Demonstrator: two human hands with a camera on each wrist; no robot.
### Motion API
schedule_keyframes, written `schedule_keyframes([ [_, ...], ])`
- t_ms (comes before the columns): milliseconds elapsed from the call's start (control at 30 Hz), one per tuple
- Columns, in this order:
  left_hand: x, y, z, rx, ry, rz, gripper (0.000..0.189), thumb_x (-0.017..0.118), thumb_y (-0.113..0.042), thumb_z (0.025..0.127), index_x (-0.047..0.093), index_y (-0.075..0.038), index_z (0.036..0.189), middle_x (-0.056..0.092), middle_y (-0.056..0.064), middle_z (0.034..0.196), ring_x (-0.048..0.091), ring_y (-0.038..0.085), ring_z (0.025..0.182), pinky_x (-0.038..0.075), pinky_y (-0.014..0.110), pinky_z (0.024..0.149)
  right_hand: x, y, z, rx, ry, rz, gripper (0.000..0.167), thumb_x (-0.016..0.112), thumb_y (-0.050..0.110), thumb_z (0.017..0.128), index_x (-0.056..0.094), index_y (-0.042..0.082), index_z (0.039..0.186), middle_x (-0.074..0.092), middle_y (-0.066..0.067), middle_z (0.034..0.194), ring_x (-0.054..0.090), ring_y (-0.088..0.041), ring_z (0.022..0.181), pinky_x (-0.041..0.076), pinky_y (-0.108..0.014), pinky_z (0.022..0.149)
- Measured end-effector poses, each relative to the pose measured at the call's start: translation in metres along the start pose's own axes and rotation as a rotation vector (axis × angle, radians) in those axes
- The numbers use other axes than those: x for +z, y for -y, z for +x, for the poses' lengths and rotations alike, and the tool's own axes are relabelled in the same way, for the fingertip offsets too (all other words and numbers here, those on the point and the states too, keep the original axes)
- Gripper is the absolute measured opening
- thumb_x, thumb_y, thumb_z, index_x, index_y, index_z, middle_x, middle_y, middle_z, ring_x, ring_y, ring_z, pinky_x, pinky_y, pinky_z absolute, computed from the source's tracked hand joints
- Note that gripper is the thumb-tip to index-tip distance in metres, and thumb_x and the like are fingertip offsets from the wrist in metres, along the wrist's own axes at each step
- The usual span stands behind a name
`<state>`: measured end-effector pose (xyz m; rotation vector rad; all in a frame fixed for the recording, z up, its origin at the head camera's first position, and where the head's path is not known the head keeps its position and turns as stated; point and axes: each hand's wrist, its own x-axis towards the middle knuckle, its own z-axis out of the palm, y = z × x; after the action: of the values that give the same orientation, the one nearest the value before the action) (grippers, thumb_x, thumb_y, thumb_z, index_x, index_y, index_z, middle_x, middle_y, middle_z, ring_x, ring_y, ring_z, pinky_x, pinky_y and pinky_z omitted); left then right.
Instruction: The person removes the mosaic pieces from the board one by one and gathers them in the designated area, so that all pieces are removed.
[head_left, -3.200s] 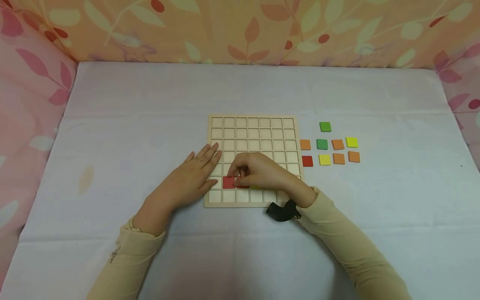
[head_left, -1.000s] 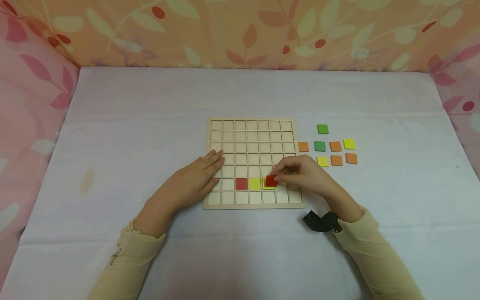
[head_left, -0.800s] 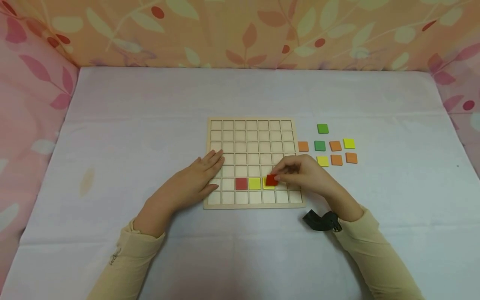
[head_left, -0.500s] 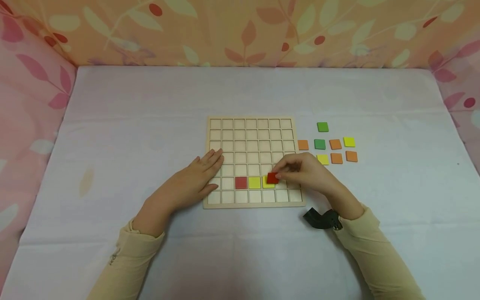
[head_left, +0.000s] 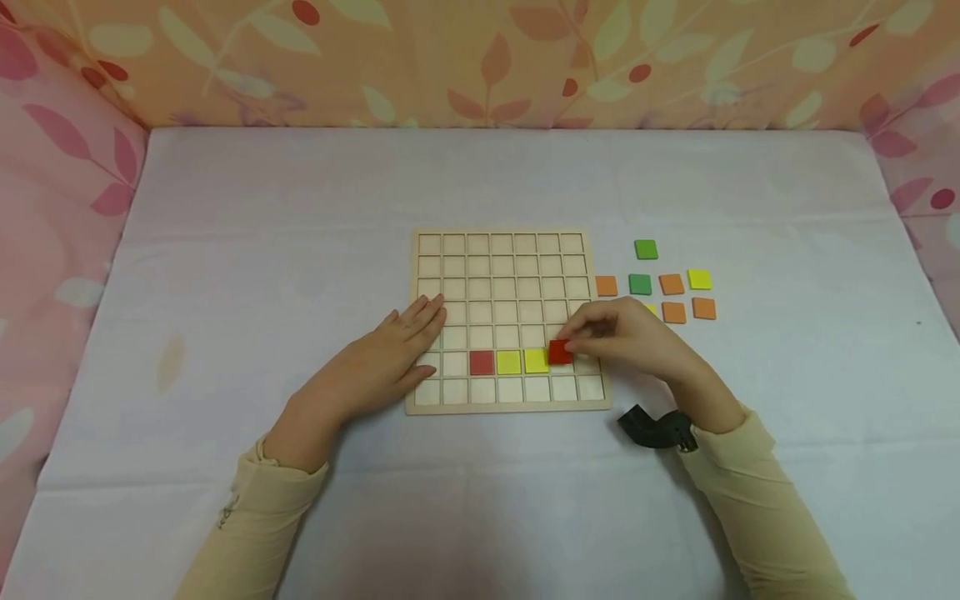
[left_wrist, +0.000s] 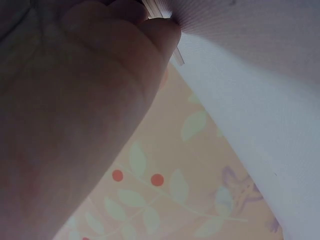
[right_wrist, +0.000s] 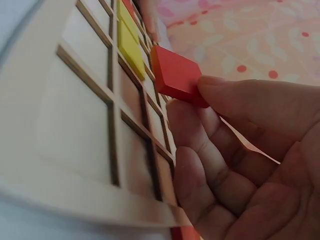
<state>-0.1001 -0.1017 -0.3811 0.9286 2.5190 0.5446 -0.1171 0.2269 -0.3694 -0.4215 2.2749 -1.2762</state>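
Note:
My right hand (head_left: 637,337) pinches a red square tile (right_wrist: 177,75) between thumb and fingers, tilted just above the wooden grid board (head_left: 510,409). In the head view the tile overlaps the cell right of two yellow tiles (head_left: 508,362). Left of those, another red tile (head_left: 482,362) lies in the same row. My left hand (head_left: 375,358) rests flat with straight fingers over the board's left edge. The left wrist view shows mostly the underside of that hand (left_wrist: 100,85) and a sliver of the board's edge.
Right of the board lie several loose tiles: two green, one of them a green tile (head_left: 646,249), several orange, such as an orange tile (head_left: 672,312), and yellow ones. A black curved piece (head_left: 658,429) sits at my right cuff. Patterned cloth walls (head_left: 480,62) border the white table (head_left: 300,192).
My right hand lifted a red tile while another red tile stays in the row. It carried it rightward past the yellow tiles. The left hand stays nearly still.

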Motion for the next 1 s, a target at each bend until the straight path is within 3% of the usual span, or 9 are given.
schedule_keyframes([
  [267, 0.000, 0.001, 0.000, 0.003, -0.001, 0.003, 0.067, 0.056, -0.019, 0.095, 0.020, 0.002, 0.148, 0.009, 0.012, 0.157, 0.007, 0.026, 0.143, 0.013, 0.047, 0.113, -0.014, -0.004, -0.007, -0.024, 0.006, -0.046, 0.012, 0.069, 0.003, 0.083, 0.073, 0.009, 0.092, 0.069, 0.000, 0.089, 0.062, -0.013, 0.079, 0.049, -0.020, 0.068],
  [700, 0.002, 0.002, 0.001, -0.001, -0.015, 0.005, 0.073, 0.055, -0.021, 0.095, 0.012, 0.001, 0.150, 0.004, 0.012, 0.157, 0.005, 0.025, 0.144, 0.012, 0.046, 0.113, -0.036, -0.007, -0.017, 0.081, 0.047, -0.097, 0.011, 0.067, 0.005, 0.086, 0.071, 0.005, 0.097, 0.069, -0.003, 0.092, 0.061, -0.010, 0.083, 0.048, -0.021, 0.072],
  [1000, 0.001, 0.000, -0.001, 0.001, -0.021, 0.016, 0.070, 0.055, -0.021, 0.095, 0.016, 0.002, 0.149, 0.005, 0.012, 0.157, 0.006, 0.025, 0.144, 0.012, 0.048, 0.113, -0.044, -0.014, -0.021, 0.060, 0.054, -0.080, 0.010, 0.064, 0.000, 0.086, 0.071, 0.004, 0.093, 0.070, -0.004, 0.088, 0.061, -0.012, 0.080, 0.049, -0.021, 0.070],
])
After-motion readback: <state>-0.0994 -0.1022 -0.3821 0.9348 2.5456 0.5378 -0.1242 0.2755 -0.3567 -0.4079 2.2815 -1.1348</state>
